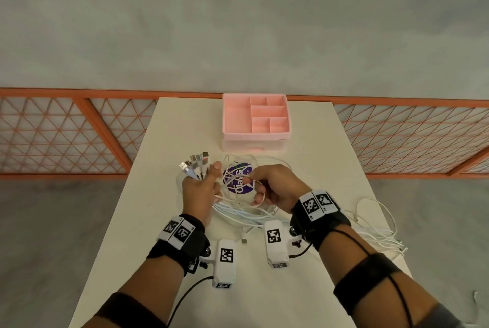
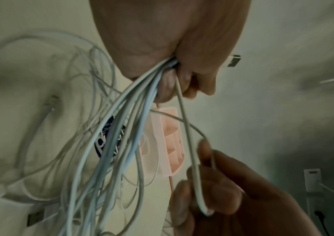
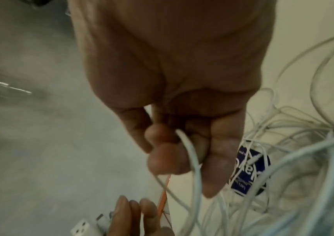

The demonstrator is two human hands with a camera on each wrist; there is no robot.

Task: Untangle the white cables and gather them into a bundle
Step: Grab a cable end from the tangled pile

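Note:
Several white cables (image 1: 246, 212) lie looped on the cream table (image 1: 304, 163). My left hand (image 1: 202, 184) grips a bunch of them just below their plugs (image 1: 194, 164), which fan out above the fist; the strands (image 2: 125, 127) hang down from it. My right hand (image 1: 270, 187) holds one white cable (image 3: 192, 153) with curled fingers, a short way to the right of the left hand. In the left wrist view that cable (image 2: 190, 159) runs from the left fist down to the right hand (image 2: 218, 188). More cable loops (image 1: 378, 232) trail to the table's right edge.
A pink divided organiser box (image 1: 255, 118) stands at the far middle of the table. A round purple sticker (image 1: 239, 178) lies under the cables between my hands. An orange mesh railing (image 1: 66, 131) runs behind the table. Both table side edges are close.

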